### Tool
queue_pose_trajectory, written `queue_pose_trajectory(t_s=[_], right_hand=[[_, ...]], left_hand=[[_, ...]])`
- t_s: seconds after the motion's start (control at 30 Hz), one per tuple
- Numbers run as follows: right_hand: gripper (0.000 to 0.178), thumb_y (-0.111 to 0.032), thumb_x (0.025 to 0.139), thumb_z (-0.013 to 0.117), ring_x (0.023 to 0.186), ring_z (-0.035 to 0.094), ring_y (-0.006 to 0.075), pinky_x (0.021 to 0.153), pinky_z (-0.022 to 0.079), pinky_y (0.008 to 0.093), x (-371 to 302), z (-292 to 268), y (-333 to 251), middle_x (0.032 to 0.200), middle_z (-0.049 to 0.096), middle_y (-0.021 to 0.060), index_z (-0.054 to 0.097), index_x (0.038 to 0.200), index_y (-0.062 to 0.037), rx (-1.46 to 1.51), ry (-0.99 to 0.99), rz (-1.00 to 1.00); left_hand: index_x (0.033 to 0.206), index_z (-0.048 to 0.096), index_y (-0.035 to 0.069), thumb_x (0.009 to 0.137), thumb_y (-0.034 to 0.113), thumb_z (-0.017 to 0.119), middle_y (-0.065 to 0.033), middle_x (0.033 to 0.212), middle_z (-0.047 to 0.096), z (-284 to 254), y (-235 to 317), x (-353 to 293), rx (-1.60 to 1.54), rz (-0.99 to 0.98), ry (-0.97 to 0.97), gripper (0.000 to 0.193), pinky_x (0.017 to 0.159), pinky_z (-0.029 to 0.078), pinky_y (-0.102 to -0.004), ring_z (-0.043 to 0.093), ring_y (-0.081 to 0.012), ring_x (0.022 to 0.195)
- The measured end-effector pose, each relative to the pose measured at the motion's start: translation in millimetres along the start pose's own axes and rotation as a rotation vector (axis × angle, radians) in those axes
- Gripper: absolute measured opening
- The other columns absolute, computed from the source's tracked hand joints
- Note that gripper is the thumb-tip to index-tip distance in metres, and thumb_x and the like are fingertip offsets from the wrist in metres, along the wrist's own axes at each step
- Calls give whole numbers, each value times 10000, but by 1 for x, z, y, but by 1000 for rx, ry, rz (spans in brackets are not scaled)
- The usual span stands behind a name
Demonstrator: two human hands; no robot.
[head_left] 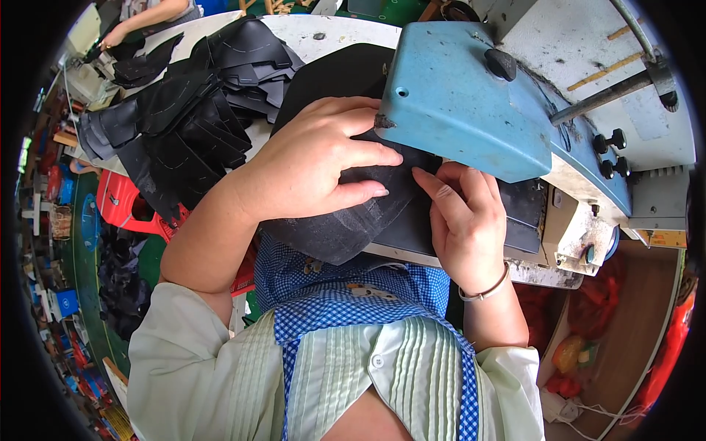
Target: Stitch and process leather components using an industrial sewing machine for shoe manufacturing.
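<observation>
A large curved black sheet piece (338, 228), leather-like, lies under the blue machine head (463, 95). My left hand (316, 158) rests flat on this piece, fingers spread and holding nothing. To its right, my right hand (467, 209) has bent fingers closed at the piece's edge, close below the machine head. The machine head's lower edge partly hides those fingertips and the working point of the machine.
Stacked black cut pieces (184, 110) cover the white table (331, 29) at the left. A red plastic chair (121, 202) stands beside it. Right of me are the machine's knobs (614, 154) and a wooden compartment (632, 323) with bags. Another person's arm (151, 16) works at the far left.
</observation>
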State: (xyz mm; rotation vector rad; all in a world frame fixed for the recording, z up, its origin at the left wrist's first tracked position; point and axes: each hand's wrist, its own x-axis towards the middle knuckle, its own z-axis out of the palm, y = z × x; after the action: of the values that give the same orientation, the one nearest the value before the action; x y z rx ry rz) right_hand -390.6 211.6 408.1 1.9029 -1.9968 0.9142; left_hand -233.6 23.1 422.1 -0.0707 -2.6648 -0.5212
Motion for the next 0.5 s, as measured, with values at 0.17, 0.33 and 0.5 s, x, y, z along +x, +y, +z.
queue_pose_trajectory(t_s=[0.17, 0.33, 0.5], right_hand=[[355, 43, 700, 708, 826, 611, 278, 724, 522, 390, 2, -1, 0, 913, 610, 98, 766, 1043, -33, -14, 6, -27], [348, 42, 704, 708, 823, 610, 278, 723, 521, 392, 2, -1, 0, 908, 606, 99, 765, 1039, -32, -1, -4, -18], [340, 44, 706, 705, 822, 607, 278, 730, 518, 393, 2, 0, 0, 914, 603, 102, 761, 1033, -29, 4, 0, -13]], left_hand=[[1171, 746, 138, 790, 248, 825, -110, 1225, 668, 2, 0, -2, 13, -6, 27, 404, 1039, 455, -452, 571, -364, 1199], [1130, 753, 119, 799, 276, 803, -111, 1210, 672, 6, 1, -3, -15, -58, 38, 369, 1078, 408, -500, 532, -365, 1297], [1126, 753, 125, 813, 276, 797, -90, 1209, 678, 10, 5, -5, 5, -121, 42, 351, 1090, 385, -567, 515, -369, 1329]])
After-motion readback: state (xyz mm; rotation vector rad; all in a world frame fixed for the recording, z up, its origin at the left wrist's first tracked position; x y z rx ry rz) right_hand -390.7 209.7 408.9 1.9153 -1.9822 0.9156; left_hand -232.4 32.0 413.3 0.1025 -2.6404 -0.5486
